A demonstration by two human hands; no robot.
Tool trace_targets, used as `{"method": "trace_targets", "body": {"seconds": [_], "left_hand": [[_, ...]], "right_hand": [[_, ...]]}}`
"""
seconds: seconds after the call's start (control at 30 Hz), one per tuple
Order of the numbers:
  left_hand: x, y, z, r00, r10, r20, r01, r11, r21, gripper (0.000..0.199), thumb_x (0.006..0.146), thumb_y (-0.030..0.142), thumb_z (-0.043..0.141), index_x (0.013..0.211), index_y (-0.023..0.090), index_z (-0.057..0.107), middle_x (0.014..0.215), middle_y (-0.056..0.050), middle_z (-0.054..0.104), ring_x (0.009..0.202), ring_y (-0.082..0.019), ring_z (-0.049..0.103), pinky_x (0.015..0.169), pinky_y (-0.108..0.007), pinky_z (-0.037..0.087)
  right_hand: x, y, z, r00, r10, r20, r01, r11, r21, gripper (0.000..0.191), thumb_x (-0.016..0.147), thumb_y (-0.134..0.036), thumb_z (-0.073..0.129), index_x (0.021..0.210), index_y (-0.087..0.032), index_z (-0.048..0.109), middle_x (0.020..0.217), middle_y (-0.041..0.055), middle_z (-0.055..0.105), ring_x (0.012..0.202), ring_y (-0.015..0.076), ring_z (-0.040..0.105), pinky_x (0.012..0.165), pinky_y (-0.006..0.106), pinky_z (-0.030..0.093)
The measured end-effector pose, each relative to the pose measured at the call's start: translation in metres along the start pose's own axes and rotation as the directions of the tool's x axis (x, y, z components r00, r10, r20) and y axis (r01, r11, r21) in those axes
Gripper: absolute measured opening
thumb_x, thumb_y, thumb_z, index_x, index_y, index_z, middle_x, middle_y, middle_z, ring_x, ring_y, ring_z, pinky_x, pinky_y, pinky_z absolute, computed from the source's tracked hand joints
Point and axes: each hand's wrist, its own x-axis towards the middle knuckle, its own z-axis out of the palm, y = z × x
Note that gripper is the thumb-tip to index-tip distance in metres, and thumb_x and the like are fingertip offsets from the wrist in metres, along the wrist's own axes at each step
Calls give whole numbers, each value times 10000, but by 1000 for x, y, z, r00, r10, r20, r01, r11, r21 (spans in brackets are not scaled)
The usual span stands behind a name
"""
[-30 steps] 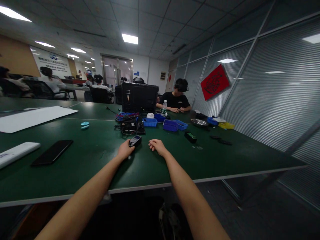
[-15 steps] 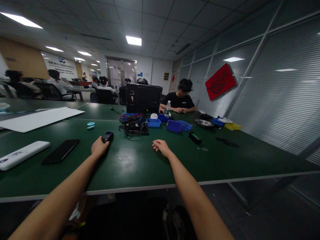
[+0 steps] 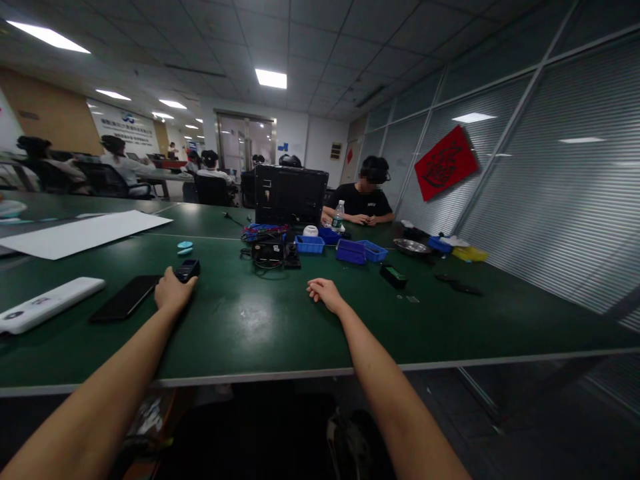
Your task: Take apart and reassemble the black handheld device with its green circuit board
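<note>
My left hand [image 3: 173,291] is closed around a small black boxy device [image 3: 189,270] with a screen at its top. The thumb lies along the near right side; the other fingers are partly hidden behind the device. Just left of this hand lies a flat black tablet-like slab [image 3: 125,298], its right end partly covered by the hand. My right hand [image 3: 324,293] rests on the green table [image 3: 260,347] with its fingers loosely curled together, and nothing shows in them.
Farther left lie a long white device [image 3: 55,303] and a white sheet [image 3: 90,233]. Ahead are a turquoise case [image 3: 185,248], a black box with cables [image 3: 267,251], blue trays [image 3: 351,252] and a monitor [image 3: 290,193]. A black-green box [image 3: 393,275] lies right; a person [image 3: 373,200] sits opposite.
My left hand has slid left with the small black device and is now against the tablet-like slab. My right hand keeps its place and curl. The view has shifted slightly.
</note>
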Motion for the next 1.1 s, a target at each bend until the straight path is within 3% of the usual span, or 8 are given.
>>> {"method": "trace_targets", "body": {"seconds": [0.17,0.37,0.73,1.1], "left_hand": [[-3,2,-1,998,-40,-56,38,999,-37,813,689,534,524,1309,63,292,1196,-256,480,1104,-359,465,864,-447,395],[-4,3,-4,997,-52,-50,50,997,-51,762,690,462,547,1306,81,310,1216,-235,461,1112,-354,460,890,-445,385],[-4,3,-2,999,-28,-26,26,996,-82,761,704,529,487,1313,107,312,1203,-215,482,1083,-341,487,853,-429,408],[-7,6,-4,997,67,35,-66,998,-12,620,709,503,478,1229,167,451,1144,-159,514,1030,-304,518,814,-382,433]], "right_hand": [[-1,-1,0,1000,-10,2,10,1000,-9,130,721,-198,559,810,-110,592,688,45,614,493,78,532,375,171,388],[0,0,0,1000,-21,11,21,999,-26,142,721,-225,562,805,-114,593,689,44,614,487,71,527,377,167,387],[4,7,-3,999,-40,14,41,998,-48,176,711,-246,566,819,-111,600,697,49,619,492,78,532,381,175,386],[1,2,-1,1000,-28,4,29,999,-38,161,710,-239,566,810,-116,598,687,43,617,483,72,524,370,165,378]]}}
